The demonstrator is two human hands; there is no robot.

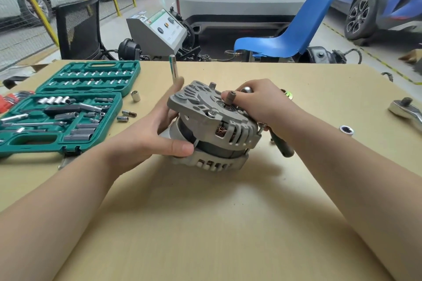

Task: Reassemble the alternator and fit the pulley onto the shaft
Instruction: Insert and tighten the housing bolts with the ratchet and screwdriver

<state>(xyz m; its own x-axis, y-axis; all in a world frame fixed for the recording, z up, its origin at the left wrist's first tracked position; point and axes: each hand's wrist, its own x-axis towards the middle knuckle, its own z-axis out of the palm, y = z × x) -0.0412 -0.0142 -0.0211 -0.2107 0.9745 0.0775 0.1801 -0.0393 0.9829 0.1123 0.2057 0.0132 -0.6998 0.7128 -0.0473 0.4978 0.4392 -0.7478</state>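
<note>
Alternator tilted between both hands, front housing not seated, pulley not on.

Left hand (146, 141) grips the alternator (212, 130) low on its near-left side; right hand (262, 105) clamps the upper right edge, also holding a dark-handled tool (282, 143). Front housing (205, 107) sits cocked, gap over the body. Risks: halves bind or pinch windings if forced crooked; tilted unit slips onto the counter (205, 223); tool knocks the shaft (230, 98). Loose sockets (346, 130) right of hands, ratchet (406, 109) beyond, socket case (61, 107) far left.
</note>
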